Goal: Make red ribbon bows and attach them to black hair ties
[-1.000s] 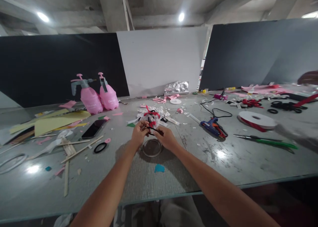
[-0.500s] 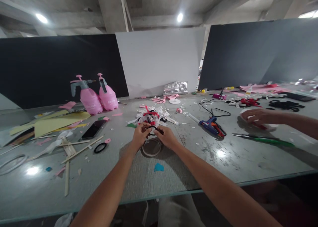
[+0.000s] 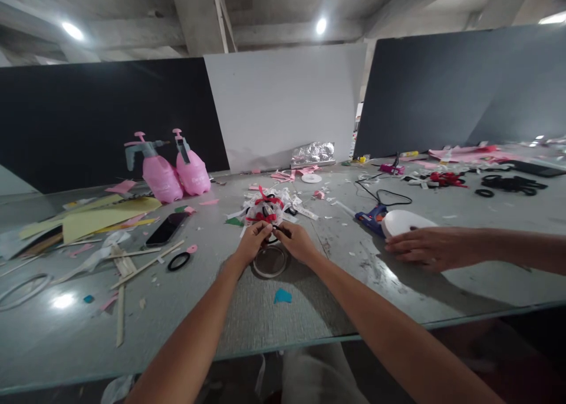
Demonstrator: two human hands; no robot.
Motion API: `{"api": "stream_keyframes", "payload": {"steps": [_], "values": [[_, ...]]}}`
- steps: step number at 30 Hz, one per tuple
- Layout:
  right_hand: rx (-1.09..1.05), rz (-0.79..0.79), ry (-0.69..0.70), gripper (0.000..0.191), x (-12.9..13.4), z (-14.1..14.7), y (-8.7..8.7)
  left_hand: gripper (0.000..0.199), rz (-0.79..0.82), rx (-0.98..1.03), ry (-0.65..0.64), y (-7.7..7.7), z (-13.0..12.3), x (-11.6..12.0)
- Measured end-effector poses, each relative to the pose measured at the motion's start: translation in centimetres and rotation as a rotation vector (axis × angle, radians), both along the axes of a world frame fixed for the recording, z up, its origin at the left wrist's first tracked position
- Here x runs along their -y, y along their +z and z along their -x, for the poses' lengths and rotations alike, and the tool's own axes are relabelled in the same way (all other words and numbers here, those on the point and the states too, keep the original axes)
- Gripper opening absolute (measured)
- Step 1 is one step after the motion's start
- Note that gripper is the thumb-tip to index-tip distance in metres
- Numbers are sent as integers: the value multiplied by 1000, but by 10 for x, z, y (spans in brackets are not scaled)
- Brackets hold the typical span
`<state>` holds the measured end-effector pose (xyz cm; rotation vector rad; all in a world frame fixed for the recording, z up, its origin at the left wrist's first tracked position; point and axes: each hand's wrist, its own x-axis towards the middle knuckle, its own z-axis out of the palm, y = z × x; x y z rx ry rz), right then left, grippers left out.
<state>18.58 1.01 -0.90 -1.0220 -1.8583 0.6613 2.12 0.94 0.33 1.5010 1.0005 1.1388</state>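
Left hand and right hand, I see, pinch a thin black band; tangled ribbons crowd behind; round ring nearer

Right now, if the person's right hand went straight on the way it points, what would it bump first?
Most likely the left hand: its fingers lie just ahead of the right hand, by the small black ring. Whether the hands already touch is unclear.

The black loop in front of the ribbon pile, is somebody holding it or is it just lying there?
Held: the left hand and right hand both pinch the black loop between them.
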Motion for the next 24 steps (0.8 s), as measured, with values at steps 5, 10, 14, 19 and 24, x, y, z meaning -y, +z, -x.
{"api": "stream_keyframes", "payload": {"steps": [5,10,14,19,24], "values": [[33,-25,0,28,2,-3,0,45,-17,-15,32,0,-2,1],[81,-11,-14,28,3,-2,-1,42,-52,-40,48,2,-3,2],[193,-24,-37,23,12,-4,12,39,-87,-30,89,3,-1,0],[672,-58,-298,25,4,-62,42,38,-73,-24,161,-1,0,-2],[939,47,-548,27,-33,-169,61,37,-47,-67,153,-6,-3,-1]]}}
